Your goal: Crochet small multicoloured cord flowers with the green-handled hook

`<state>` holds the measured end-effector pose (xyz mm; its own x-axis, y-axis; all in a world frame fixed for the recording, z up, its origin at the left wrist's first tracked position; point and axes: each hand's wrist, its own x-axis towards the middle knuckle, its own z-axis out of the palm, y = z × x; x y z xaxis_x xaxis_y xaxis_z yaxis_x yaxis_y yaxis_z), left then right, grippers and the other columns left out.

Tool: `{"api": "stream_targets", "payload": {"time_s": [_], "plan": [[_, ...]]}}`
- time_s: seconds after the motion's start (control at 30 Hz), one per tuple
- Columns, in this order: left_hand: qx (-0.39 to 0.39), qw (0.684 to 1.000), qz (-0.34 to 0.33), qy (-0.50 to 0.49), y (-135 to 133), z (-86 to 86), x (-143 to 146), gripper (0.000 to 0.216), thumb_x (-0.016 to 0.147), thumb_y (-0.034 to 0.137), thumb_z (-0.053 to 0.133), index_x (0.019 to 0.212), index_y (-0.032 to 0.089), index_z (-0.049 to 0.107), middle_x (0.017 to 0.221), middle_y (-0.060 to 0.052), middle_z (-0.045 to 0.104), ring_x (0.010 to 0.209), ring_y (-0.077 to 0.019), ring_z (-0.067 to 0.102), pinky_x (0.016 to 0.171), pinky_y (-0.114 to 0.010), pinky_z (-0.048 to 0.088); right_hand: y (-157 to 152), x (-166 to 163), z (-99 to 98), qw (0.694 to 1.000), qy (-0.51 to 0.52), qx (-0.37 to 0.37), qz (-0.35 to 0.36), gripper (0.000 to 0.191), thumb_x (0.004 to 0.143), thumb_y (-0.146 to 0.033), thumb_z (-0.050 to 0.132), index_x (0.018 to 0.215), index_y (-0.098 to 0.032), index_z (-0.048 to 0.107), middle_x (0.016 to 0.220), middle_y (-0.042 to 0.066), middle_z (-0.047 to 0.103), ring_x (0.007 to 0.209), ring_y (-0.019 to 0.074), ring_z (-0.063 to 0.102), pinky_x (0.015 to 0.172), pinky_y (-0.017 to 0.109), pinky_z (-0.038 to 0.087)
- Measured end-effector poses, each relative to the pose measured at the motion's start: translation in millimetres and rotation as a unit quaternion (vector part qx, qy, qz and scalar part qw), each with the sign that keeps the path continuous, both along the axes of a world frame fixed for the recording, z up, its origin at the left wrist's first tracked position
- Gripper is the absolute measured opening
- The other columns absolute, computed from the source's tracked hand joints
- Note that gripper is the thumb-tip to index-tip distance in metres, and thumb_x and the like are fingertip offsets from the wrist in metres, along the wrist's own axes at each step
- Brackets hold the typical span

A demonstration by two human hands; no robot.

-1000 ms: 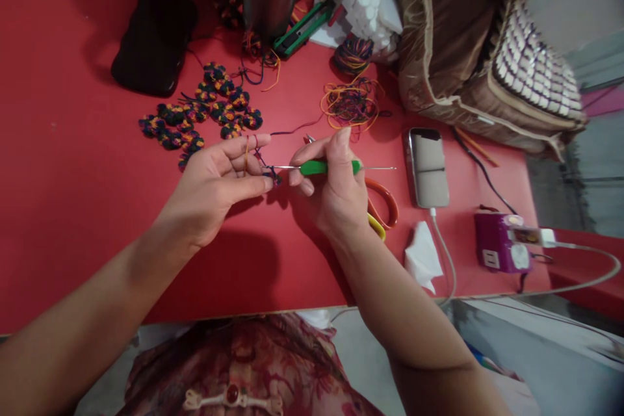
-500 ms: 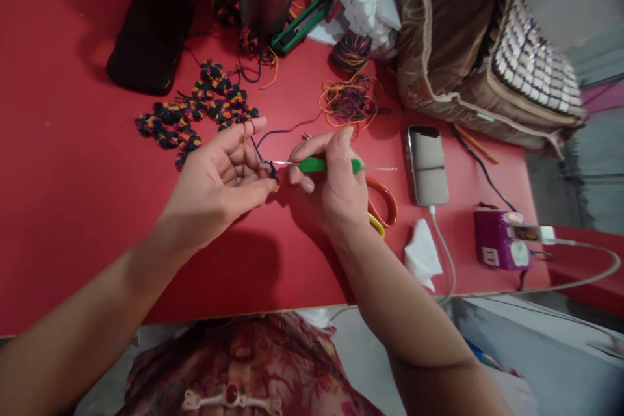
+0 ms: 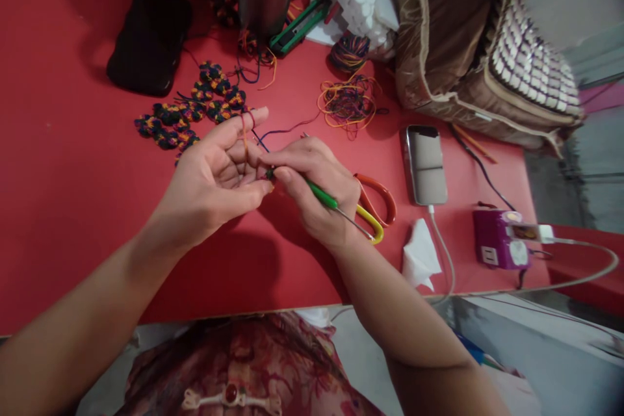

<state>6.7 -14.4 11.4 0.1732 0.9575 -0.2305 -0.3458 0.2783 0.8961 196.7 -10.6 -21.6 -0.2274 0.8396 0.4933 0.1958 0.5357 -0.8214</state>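
Note:
My left hand (image 3: 219, 166) pinches a small dark crochet piece (image 3: 269, 173) between thumb and fingers, and yarn loops around its raised index finger. In my right hand (image 3: 316, 188) is a green-handled crochet hook (image 3: 322, 195), its rear metal end pointing down to the right. The hook's working tip is hidden by my right fingertips, which meet the crochet piece. A strand runs from my left hand to a loose tangle of multicoloured yarn (image 3: 348, 104). Several finished-looking crocheted clusters (image 3: 168, 116) in navy, orange and pink lie beyond my left hand.
Scissors (image 3: 387, 198) with orange and yellow handles lie beside my right hand. A black phone (image 3: 150, 39), a green cutter (image 3: 299, 26) and a yarn ball (image 3: 350, 52) sit farther back. At right are a charging phone (image 3: 426, 166), crumpled tissue (image 3: 422, 257), purple box (image 3: 497, 240) and brown bag (image 3: 453, 71).
My right hand has moved left and turned, bringing its fingertips against the crochet piece. The hook has swung from nearly level to slanting down to the right. My left hand is nearly still.

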Motion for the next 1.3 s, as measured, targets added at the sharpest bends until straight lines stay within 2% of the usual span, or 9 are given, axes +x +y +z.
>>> {"api": "stream_targets", "payload": {"time_s": [0.07, 0.2, 0.33, 0.37, 0.5, 0.77, 0.97, 1.1, 1.3], "plan": [[-0.003, 1.0, 0.002, -0.016, 2, 1.6, -1, 0.067, 0.067, 0.004, 0.099, 0.128, 0.029, 0.085, 0.089, 0.003, 0.075, 0.082, -0.0134, 0.067, 0.078, -0.026, 0.058, 0, -1, 0.4, 1.0, -0.004, 0.005, 0.006, 0.019, 0.11, -0.031, 0.074, 0.12, -0.04, 0.088, 0.106, 0.001, 0.089, 0.095, 0.0225, 0.08, 0.093, 0.042, 0.067], [-0.012, 0.999, 0.007, -0.039, 5, 0.3, -1, 0.057, 0.072, 0.008, 0.101, 0.124, 0.026, 0.086, 0.085, 0.004, 0.076, 0.081, -0.0151, 0.067, 0.076, -0.032, 0.055, -5, -7, 0.0, 0.998, 0.017, -0.023, -0.055, 0.012, 0.11, -0.032, 0.075, 0.111, -0.037, 0.086, 0.1, 0.001, 0.086, 0.09, 0.0216, 0.079, 0.089, 0.041, 0.068], [0.009, 0.999, 0.016, -0.046, 8, -16.0, -1, 0.054, 0.075, 0.009, 0.103, 0.123, 0.03, 0.088, 0.093, 0.003, 0.08, 0.086, -0.015, 0.072, 0.082, -0.029, 0.063, -7, -11, -3.6, 0.992, 0.054, -0.069, -0.09, 0.009, 0.109, -0.035, 0.078, 0.104, -0.031, 0.085, 0.094, 0.001, 0.082, 0.082, 0.0182, 0.076, 0.081, 0.036, 0.067], [0.039, 0.997, 0.013, -0.059, 9, -21.6, -2, 0.055, 0.073, 0.012, 0.105, 0.121, 0.033, 0.089, 0.092, 0.003, 0.08, 0.082, -0.0158, 0.072, 0.076, -0.03, 0.064, -7, -12, -5.0, 0.991, 0.062, -0.078, -0.092, 0.01, 0.109, -0.036, 0.078, 0.104, -0.03, 0.085, 0.093, 0.001, 0.082, 0.08, 0.0172, 0.074, 0.08, 0.035, 0.066], [0.043, 0.998, -0.002, -0.038, 12, -37.3, -5, 0.054, 0.077, 0.021, 0.108, 0.125, 0.037, 0.088, 0.103, -0.001, 0.084, 0.083, -0.02, 0.076, 0.076, -0.037, 0.07, -5, -12, -9.6, 0.988, 0.083, -0.094, -0.087, 0.012, 0.11, -0.036, 0.078, 0.106, -0.026, 0.085, 0.09, -0.001, 0.08, 0.075, 0.0138, 0.071, 0.083, 0.033, 0.066], [0.041, 0.998, 0.043, -0.007, 10, -34.8, 0, 0.062, 0.069, 0.012, 0.107, 0.123, 0.035, 0.087, 0.097, 0.001, 0.085, 0.083, -0.0187, 0.076, 0.077, -0.036, 0.068, -8, -15, -8.5, 0.99, 0.047, -0.055, -0.122, 0.017, 0.11, -0.041, 0.075, 0.106, -0.029, 0.085, 0.094, 0.003, 0.082, 0.079, 0.0184, 0.073, 0.082, 0.037, 0.066], [0.05, 0.997, 0.049, 0.014, 10, -32.3, -2, 0.061, 0.074, 0.009, 0.101, 0.128, 0.032, 0.084, 0.093, 0.001, 0.082, 0.078, -0.0184, 0.076, 0.071, -0.035, 0.067, -7, -12, -16.8, 0.986, 0.114, -0.106, -0.061, 0.028, 0.115, -0.048, 0.067, 0.114, -0.027, 0.086, 0.087, 0.001, 0.077, 0.065, 0.0138, 0.064, 0.067, 0.033, 0.061], [0.052, 0.997, 0.052, 0.022, 9, -30.5, -3, 0.061, 0.075, 0.007, 0.098, 0.129, 0.031, 0.083, 0.088, 0.003, 0.078, 0.074, -0.0168, 0.074, 0.067, -0.032, 0.065, -2, -12, -21.7, 0.961, 0.221, -0.166, -0.018, 0.032, 0.117, -0.05, 0.063, 0.116, -0.03, 0.089, 0.091, 0.001, 0.079, 0.067, 0.0131, 0.066, 0.06, 0.029, 0.057], [0.031, 0.997, 0.053, 0.045, 8, -21.8, -1, 0.064, 0.07, 0.006, 0.095, 0.129, 0.027, 0.081, 0.083, 0.003, 0.076, 0.073, -0.0172, 0.074, 0.066, -0.031, 0.062, 12, -13, -16.6, 0.93, 0.281, -0.237, 0.014, 0.061, 0.112, -0.075, 0.057, 0.087, -0.026, 0.083, 0.072, -0.001, 0.068, 0.053, 0.0103, 0.056, 0.05, 0.026, 0.052]]}}
